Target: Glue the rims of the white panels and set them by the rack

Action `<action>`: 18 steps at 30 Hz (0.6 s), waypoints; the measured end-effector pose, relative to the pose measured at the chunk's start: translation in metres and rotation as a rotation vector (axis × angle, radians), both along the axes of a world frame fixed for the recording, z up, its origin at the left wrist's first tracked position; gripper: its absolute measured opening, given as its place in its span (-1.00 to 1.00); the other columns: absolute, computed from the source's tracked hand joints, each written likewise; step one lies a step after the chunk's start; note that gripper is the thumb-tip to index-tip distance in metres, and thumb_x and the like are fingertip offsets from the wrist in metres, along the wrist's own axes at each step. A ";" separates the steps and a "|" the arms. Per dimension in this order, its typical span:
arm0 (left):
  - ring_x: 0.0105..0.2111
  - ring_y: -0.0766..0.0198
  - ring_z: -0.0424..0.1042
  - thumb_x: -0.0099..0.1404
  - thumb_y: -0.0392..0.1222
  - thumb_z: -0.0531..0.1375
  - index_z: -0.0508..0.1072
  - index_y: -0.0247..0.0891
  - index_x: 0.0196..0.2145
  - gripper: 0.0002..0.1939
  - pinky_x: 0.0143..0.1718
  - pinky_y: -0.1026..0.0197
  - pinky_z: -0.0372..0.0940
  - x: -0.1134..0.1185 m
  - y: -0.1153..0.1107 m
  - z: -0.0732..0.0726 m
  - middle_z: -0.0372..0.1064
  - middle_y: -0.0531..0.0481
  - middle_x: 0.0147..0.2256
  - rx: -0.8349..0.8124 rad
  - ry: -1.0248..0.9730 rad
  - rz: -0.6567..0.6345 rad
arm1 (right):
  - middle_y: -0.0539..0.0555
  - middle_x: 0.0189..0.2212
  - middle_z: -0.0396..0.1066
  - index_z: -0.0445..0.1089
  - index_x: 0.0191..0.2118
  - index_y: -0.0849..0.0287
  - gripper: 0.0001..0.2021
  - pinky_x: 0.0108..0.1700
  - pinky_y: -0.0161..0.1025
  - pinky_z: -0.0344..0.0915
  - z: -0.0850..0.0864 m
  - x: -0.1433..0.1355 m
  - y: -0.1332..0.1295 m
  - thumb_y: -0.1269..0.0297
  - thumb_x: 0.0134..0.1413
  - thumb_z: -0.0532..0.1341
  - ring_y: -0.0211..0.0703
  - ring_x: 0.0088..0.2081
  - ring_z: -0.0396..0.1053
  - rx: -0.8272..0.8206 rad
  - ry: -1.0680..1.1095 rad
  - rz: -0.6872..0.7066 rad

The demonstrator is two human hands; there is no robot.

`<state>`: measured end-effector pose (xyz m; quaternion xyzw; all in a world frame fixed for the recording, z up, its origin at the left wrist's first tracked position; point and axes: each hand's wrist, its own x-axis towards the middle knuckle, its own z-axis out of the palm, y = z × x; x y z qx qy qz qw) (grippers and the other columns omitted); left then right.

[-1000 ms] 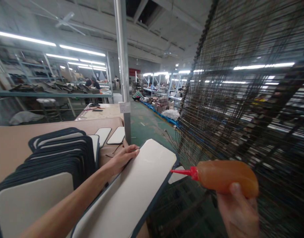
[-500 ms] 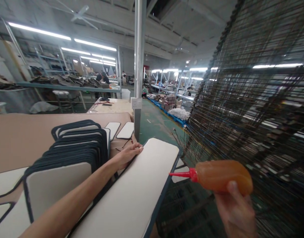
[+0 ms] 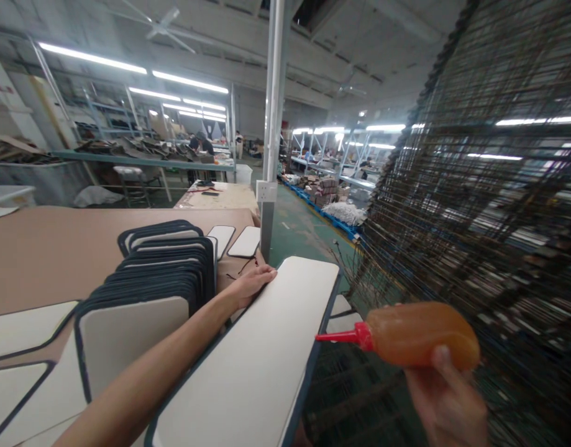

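Note:
My left hand [image 3: 253,284] grips the far left edge of a long white panel [image 3: 248,347] with dark blue edging, its fingertips on the top face and the rest of the grip hidden. The panel slants away from me. In my right hand [image 3: 446,391] is a squeeze bottle [image 3: 420,335] of amber liquid, lying nearly level, fingers wrapped beneath and thumb on its side. Its red nozzle [image 3: 341,336] points left, the tip at the panel's right edge; whether it touches I cannot tell. Left of the panel stands a row of similar dark-edged panels [image 3: 136,335].
A brown-covered table [image 3: 56,248] bears the panels, with two small white pieces [image 3: 245,241] near its far corner. A metal post [image 3: 271,124] with a socket rises beyond. On the right stands a tall wire rack [image 3: 476,186]. Co-workers [image 3: 201,144] are in the distance.
The view has swung slightly left, so the table and post appear further right. The nozzle tip has come a little nearer me along the panel's right edge. Both hands keep their hold.

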<state>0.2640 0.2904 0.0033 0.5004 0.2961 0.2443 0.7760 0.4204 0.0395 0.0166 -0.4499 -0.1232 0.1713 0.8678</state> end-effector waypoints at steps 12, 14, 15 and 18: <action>-0.67 0.38 0.30 0.05 -0.25 0.26 0.27 -0.31 -0.51 -0.81 -0.62 0.35 0.16 0.016 0.010 0.004 0.29 0.10 -0.66 0.024 0.015 0.021 | 0.01 -0.08 0.39 0.35 -0.12 -0.02 -0.53 0.19 0.20 -0.09 0.003 -0.006 -0.012 0.19 -0.29 0.33 0.08 0.03 0.25 -0.048 0.032 0.013; -0.68 0.39 0.28 0.10 -0.29 0.21 0.27 -0.31 -0.51 -0.85 -0.62 0.35 0.15 0.019 0.011 0.006 0.28 0.10 -0.66 0.028 0.030 0.032 | 0.02 -0.08 0.39 0.34 -0.09 -0.03 -0.52 0.18 0.19 -0.06 0.003 -0.005 -0.014 0.19 -0.27 0.31 0.07 0.02 0.27 -0.051 0.034 0.031; -0.69 0.40 0.28 0.12 -0.31 0.18 0.26 -0.31 -0.51 -0.87 -0.63 0.35 0.15 0.021 0.011 0.007 0.28 0.10 -0.66 0.030 0.037 0.040 | 0.02 -0.08 0.40 0.33 -0.08 -0.03 -0.52 0.18 0.18 -0.04 0.002 -0.005 -0.016 0.19 -0.26 0.31 0.07 0.01 0.27 -0.051 0.036 0.037; -0.70 0.40 0.26 0.15 -0.36 0.13 0.26 -0.30 -0.51 -0.88 -0.63 0.34 0.16 0.025 0.012 0.009 0.28 0.10 -0.67 0.038 0.055 0.056 | 0.03 -0.10 0.41 0.31 -0.05 -0.03 -0.51 0.15 0.16 0.04 0.002 -0.004 -0.018 0.20 -0.22 0.29 0.06 0.01 0.27 -0.035 0.037 0.057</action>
